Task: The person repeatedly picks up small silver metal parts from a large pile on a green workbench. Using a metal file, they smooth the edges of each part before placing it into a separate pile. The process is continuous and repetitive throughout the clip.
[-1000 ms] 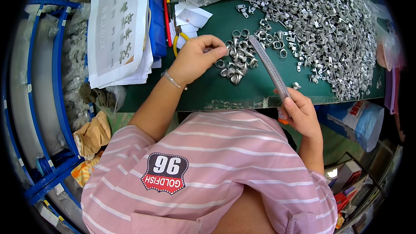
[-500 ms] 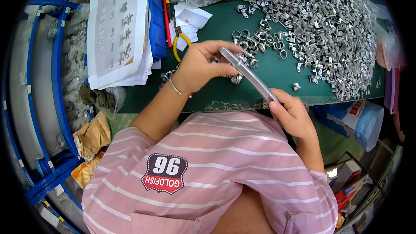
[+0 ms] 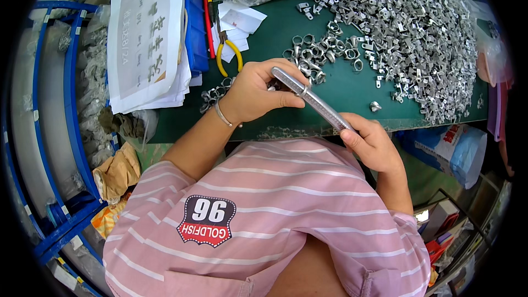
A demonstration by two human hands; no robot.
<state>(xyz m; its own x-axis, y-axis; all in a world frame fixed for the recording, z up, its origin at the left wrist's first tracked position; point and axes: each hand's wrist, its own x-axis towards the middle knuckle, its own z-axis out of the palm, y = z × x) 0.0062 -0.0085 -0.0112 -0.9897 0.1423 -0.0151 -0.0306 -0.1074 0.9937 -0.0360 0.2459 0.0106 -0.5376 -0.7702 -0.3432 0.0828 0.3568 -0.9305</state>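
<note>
My right hand (image 3: 373, 142) grips the lower end of a metal ring mandrel (image 3: 324, 110), a grooved bar with fine marks that slants up to the left. Around its upper part sits a thin silver ring (image 3: 302, 91). My left hand (image 3: 256, 93) is closed about that ring, thumb on the near side and forefinger on the far side; its other fingers are partly hidden behind the bar. Just beyond lies a loose group of silver rings (image 3: 313, 58) on the green tabletop (image 3: 264, 115). More rings (image 3: 209, 99) lie beside my left wrist.
A large heap of small metal pieces (image 3: 418, 38) covers the right of the table. One single ring (image 3: 375, 106) lies near the front edge. Yellow-handled pliers (image 3: 221, 58), a red pen (image 3: 209, 27), paper sheets (image 3: 146, 38) and a blue tray (image 3: 197, 27) are at left.
My left hand has come slightly nearer and closed on the ring on the mandrel; its thumb and forefinger now meet it. My right hand keeps its hold, almost in place.
</note>
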